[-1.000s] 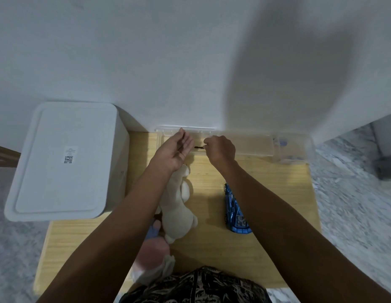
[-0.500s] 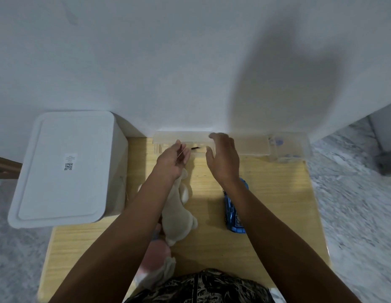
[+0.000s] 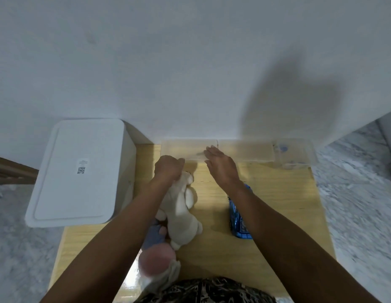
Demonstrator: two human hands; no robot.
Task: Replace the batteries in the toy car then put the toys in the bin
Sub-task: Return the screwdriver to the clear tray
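Clear tray (image 3: 245,153) at wall, right hand (image 3: 222,166) over it; contents blurred.

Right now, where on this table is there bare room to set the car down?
Bare wood lies right of the car, out to the table edge below the clear tray. A smaller patch lies between plush and car. Left of the plush is crowded.

The blue toy car (image 3: 236,217) right of centre is partly hidden under the right forearm. The clear plastic tray (image 3: 245,153) against the wall is motion-blurred; its contents cannot be made out. The left hand (image 3: 168,169) hides its fingertips.
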